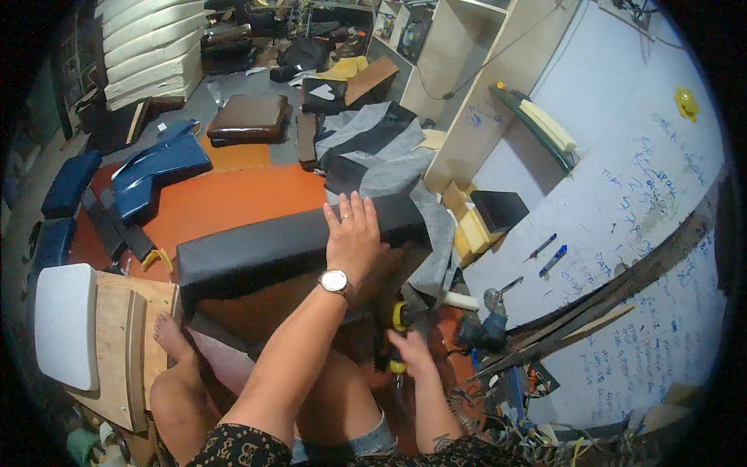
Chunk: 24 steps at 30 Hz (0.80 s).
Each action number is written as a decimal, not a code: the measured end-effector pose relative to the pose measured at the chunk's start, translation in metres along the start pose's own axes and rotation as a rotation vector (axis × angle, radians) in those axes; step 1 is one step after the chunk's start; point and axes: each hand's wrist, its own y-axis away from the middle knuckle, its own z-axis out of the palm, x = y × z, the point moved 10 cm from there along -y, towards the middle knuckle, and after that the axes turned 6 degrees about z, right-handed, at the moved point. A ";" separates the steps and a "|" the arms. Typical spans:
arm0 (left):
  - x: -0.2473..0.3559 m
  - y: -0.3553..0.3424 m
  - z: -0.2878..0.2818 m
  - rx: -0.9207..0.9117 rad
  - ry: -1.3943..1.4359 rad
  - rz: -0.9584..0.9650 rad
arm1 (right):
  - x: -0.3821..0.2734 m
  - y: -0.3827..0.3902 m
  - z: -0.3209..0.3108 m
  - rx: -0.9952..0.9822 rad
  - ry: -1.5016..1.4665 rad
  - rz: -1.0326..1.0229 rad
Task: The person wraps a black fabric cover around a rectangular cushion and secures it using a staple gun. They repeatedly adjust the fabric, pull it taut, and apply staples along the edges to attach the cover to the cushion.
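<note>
My left hand (354, 233), with a wristwatch, lies flat with fingers stretched on a long black upholstered cushion block (257, 251). The block rests across in front of my legs, its brown underside facing me. Lower and to the right, my right hand (416, 354) is closed around a yellow-and-black tool (398, 315) that looks like an air staple gun. Its yellow parts show above and below the grip; most of the fingers are hidden. Grey and black fabric (366, 140) drapes beyond the block and down its right end.
Blue padded pieces (159, 171) and a brown cushion (247, 117) lie farther off on orange material (249, 194). A plywood piece with a white pad (66, 327) is at left. On the right stand a marked white board (591, 257), yellow foam (471, 233) and tangled hoses (467, 409).
</note>
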 end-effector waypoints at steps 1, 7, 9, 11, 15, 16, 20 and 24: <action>0.000 0.001 -0.003 0.016 0.006 0.000 | -0.024 -0.001 -0.006 0.009 0.088 0.005; 0.005 -0.002 -0.010 0.046 -0.059 0.025 | -0.127 0.002 -0.031 0.251 -0.067 -0.248; 0.009 -0.002 -0.006 0.044 -0.028 0.025 | -0.138 -0.002 -0.021 0.175 -0.261 -0.354; 0.016 0.000 -0.001 0.062 -0.047 0.041 | -0.119 -0.029 -0.025 0.223 -0.181 -0.290; 0.007 -0.003 0.006 0.125 -0.141 0.052 | -0.129 -0.023 0.006 0.204 -0.214 -0.335; 0.008 -0.002 0.005 0.125 -0.136 0.062 | -0.127 -0.020 0.011 0.208 -0.193 -0.326; 0.012 0.002 -0.003 0.119 -0.125 0.076 | -0.106 -0.025 0.022 0.210 -0.186 -0.329; 0.009 0.001 0.003 0.098 -0.149 0.085 | -0.102 -0.019 0.038 0.260 -0.138 -0.359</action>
